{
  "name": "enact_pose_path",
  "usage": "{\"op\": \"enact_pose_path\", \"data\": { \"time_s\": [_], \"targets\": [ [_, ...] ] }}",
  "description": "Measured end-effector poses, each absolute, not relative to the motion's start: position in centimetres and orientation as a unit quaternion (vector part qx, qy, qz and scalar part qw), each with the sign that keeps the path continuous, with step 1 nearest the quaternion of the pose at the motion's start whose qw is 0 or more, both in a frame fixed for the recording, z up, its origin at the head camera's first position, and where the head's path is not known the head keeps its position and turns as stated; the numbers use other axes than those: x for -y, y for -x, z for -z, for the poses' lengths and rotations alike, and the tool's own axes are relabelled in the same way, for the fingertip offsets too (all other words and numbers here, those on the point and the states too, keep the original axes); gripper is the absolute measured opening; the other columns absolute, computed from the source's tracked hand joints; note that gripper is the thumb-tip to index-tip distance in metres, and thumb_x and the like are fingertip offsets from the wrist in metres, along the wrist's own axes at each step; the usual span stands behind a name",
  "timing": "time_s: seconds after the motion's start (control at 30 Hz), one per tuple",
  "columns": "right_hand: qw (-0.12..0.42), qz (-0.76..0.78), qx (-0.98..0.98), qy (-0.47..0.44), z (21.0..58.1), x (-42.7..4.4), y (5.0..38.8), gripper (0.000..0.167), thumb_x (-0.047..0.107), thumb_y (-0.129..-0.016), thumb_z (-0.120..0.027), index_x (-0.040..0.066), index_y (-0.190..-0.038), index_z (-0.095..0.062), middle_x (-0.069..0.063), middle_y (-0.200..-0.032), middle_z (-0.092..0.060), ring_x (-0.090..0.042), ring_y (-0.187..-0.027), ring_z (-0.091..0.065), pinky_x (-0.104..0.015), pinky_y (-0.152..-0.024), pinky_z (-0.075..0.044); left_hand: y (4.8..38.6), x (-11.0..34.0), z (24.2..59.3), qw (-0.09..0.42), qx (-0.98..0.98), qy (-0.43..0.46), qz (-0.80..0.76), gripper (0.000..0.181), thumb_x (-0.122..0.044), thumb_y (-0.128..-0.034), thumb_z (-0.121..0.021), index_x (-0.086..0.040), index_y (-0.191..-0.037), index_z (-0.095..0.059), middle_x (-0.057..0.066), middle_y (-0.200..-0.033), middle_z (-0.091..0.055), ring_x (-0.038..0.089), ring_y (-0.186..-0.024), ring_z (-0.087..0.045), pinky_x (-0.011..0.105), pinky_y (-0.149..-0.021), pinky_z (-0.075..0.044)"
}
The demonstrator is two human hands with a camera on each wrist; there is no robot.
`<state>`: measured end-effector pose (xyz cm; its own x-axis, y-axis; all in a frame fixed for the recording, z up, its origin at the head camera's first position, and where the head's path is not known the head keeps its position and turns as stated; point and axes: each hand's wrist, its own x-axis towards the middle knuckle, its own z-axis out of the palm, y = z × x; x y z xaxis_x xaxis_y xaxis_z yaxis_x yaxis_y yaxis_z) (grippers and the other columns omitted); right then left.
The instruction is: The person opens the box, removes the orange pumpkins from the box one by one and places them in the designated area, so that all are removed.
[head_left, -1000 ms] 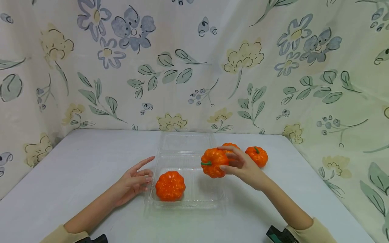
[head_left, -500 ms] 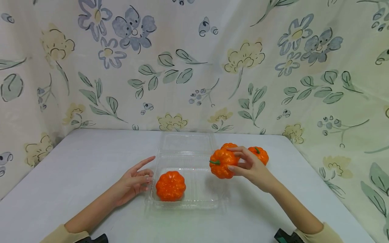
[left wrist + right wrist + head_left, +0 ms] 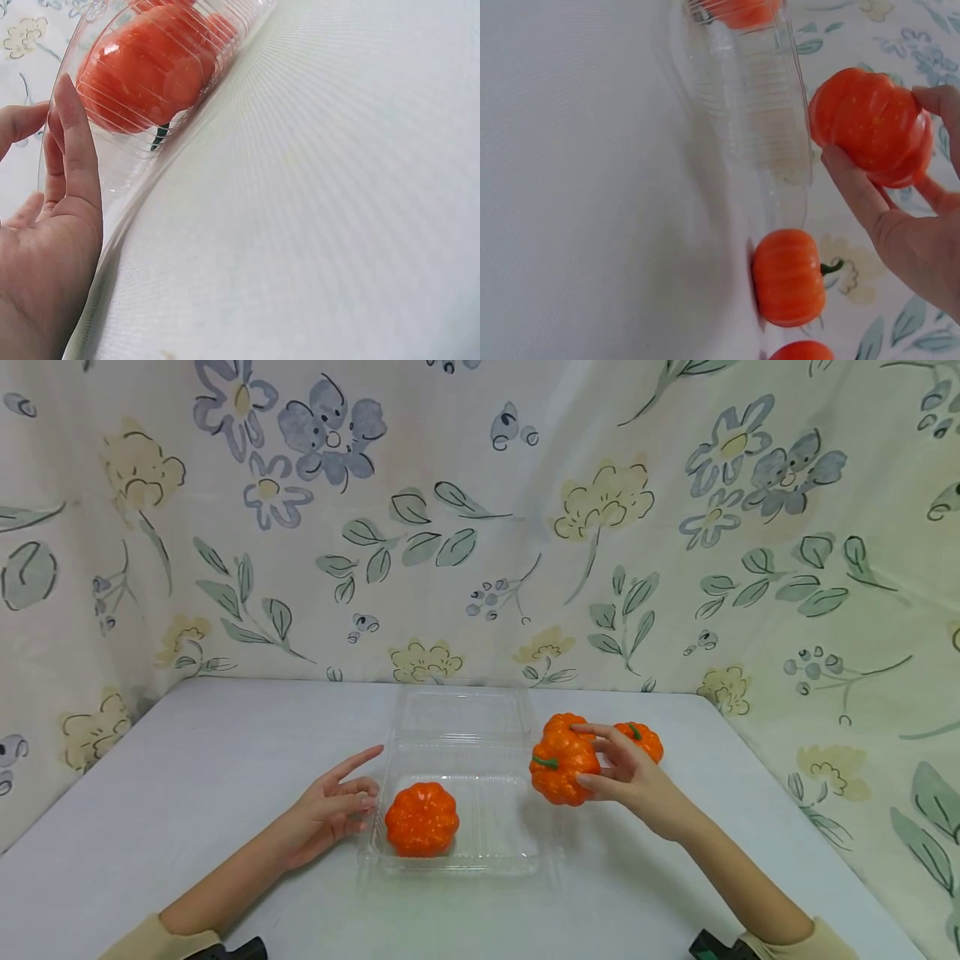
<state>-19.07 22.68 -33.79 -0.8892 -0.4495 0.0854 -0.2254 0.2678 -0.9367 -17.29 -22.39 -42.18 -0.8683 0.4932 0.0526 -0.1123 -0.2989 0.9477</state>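
An orange toy pumpkin [image 3: 562, 772] with a green stem is held in the fingertips and thumb of my right hand [image 3: 641, 785]. The right wrist view shows this pumpkin [image 3: 874, 124] off the table, beside the wall of a clear plastic clamshell box [image 3: 487, 827]. Inside the box's left half lies another orange pumpkin [image 3: 422, 820], stem downward. My left hand [image 3: 330, 814] rests at the box's left side, index finger extended and the others loosely bent. In the left wrist view, fingers [image 3: 75, 150] lie against the clear wall, with the boxed pumpkin [image 3: 146, 71] behind it.
Two more orange pumpkins stand at the back right: one [image 3: 564, 722] partly hidden behind the held one, another [image 3: 641, 742] partly behind my right hand. The box's open lid [image 3: 463, 712] lies toward the back. A floral curtain [image 3: 480, 527] hangs behind the white table [image 3: 225, 735].
My right hand has moved right and slightly toward me with the pumpkin, from above the box's right half to its right edge. The left hand and boxed pumpkin have stayed put.
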Motion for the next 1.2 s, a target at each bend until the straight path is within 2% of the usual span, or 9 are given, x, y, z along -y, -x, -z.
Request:
{"op": "enact_pose_path", "data": {
  "time_s": [0.27, 0.47, 0.6, 0.73, 0.93, 1.2],
  "targets": [
    [0.1, 0.562, -0.797, 0.197, 34.1, -23.3, 18.9, 0.063, 0.015, -0.102, -0.07, 0.013, -0.158, -0.041, -0.028, -0.15, -0.045, -0.031, -0.127, -0.062, -0.034, -0.091, -0.063, 17.3, 22.3, 42.2, 0.19, -0.567, -0.164, -0.784, 0.061, 0.0, -0.107, -0.052, -0.034, -0.157, -0.044, -0.006, -0.106, -0.063, 0.006, -0.088, -0.066, 0.021, -0.08, -0.061],
    [0.101, 0.556, -0.807, 0.173, 34.2, -23.8, 18.8, 0.065, 0.018, -0.102, -0.07, 0.015, -0.16, -0.041, -0.028, -0.161, -0.035, -0.052, -0.144, -0.043, -0.036, -0.093, -0.062, 17.2, 22.2, 42.0, 0.191, -0.572, -0.159, -0.782, 0.061, -0.001, -0.1072, -0.052, -0.035, -0.157, -0.043, -0.006, -0.106, -0.063, 0.006, -0.089, -0.066, 0.021, -0.08, -0.061],
    [0.103, 0.553, -0.809, 0.17, 34.3, -24.1, 18.8, 0.067, 0.018, -0.102, -0.069, 0.014, -0.161, -0.039, -0.029, -0.164, -0.028, -0.057, -0.148, -0.035, -0.038, -0.093, -0.062, 17.2, 22.2, 42.0, 0.192, -0.571, -0.156, -0.783, 0.061, -0.001, -0.1071, -0.053, -0.035, -0.157, -0.043, -0.006, -0.105, -0.063, 0.006, -0.088, -0.066, 0.021, -0.08, -0.061],
    [0.112, 0.557, -0.805, 0.171, 34.4, -24.2, 18.8, 0.066, 0.017, -0.103, -0.068, 0.013, -0.162, -0.037, -0.03, -0.16, -0.032, -0.054, -0.143, -0.043, -0.039, -0.093, -0.063, 17.2, 22.2, 42.0, 0.192, -0.57, -0.156, -0.783, 0.062, -0.001, -0.107, -0.053, -0.034, -0.158, -0.042, -0.006, -0.105, -0.063, 0.006, -0.088, -0.065, 0.021, -0.08, -0.061],
    [0.124, 0.559, -0.804, 0.159, 34.6, -24.2, 18.8, 0.067, 0.018, -0.103, -0.068, 0.012, -0.162, -0.036, -0.03, -0.155, -0.038, -0.039, -0.131, -0.058, -0.036, -0.093, -0.062, 17.3, 22.2, 42.2, 0.192, -0.569, -0.157, -0.784, 0.063, 0.0, -0.1066, -0.053, -0.033, -0.159, -0.041, -0.006, -0.105, -0.062, 0.006, -0.088, -0.065, 0.021, -0.079, -0.06],
    [0.106, 0.541, -0.817, 0.169, 35.3, -23.9, 19.0, 0.076, 0.018, -0.097, -0.077, 0.009, -0.161, -0.036, -0.029, -0.159, -0.036, -0.043, -0.128, -0.061, -0.035, -0.095, -0.061, 17.3, 22.3, 42.2, 0.191, -0.567, -0.162, -0.784, 0.063, 0.0, -0.1068, -0.052, -0.032, -0.159, -0.041, -0.006, -0.105, -0.063, 0.006, -0.088, -0.065, 0.021, -0.079, -0.061]
  ]
}}
